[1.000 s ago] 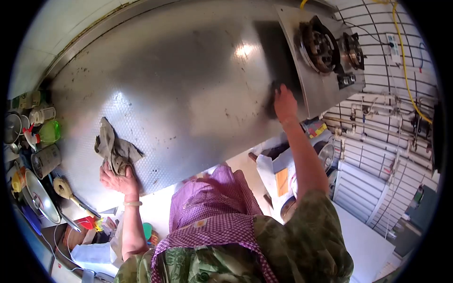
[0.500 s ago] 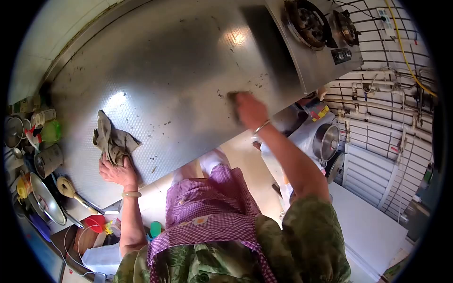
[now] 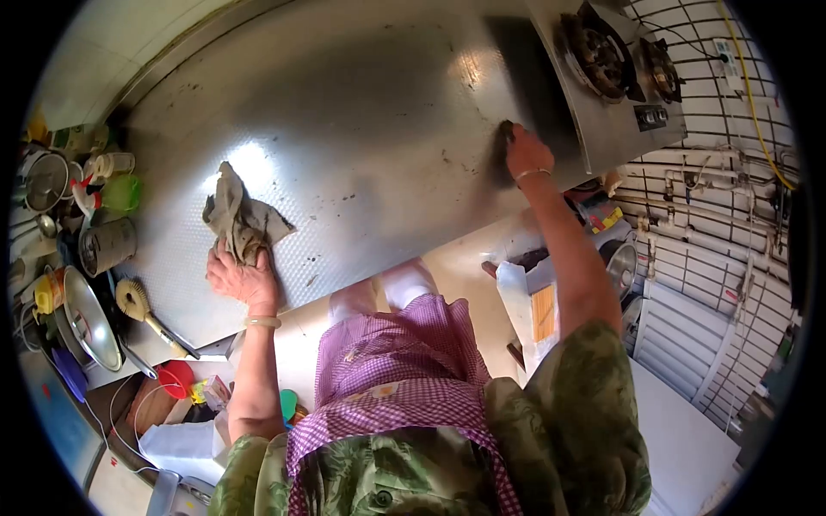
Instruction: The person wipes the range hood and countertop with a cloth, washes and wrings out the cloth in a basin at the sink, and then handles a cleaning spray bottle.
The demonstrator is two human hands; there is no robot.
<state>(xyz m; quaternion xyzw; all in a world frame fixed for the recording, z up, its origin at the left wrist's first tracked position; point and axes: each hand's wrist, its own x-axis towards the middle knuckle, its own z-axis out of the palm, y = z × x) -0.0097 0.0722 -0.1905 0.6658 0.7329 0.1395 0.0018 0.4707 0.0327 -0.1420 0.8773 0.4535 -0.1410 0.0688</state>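
Beneath the left hand (image 3: pixel 243 279), the near end of a crumpled grey cloth (image 3: pixel 239 211) is covered by partly spread fingers and thumb; whether the fabric is pinched or merely pressed cannot be told. Beyond those fingertips, the rest of the cloth is spread in folds on a metal worktop (image 3: pixel 344 129). By the right hand (image 3: pixel 529 155), a small dark item (image 3: pixel 506 130) is held against the metal under curled, nearly closed fingers; most of it is hidden, so its kind cannot be told. Just left of this grip, dark specks (image 3: pixel 446 157) are scattered; beyond it to the right, a gas stove (image 3: pixel 564 90) is set. Left of the cloth-side hand, a round-headed brush (image 3: pixel 132 299) is laid.
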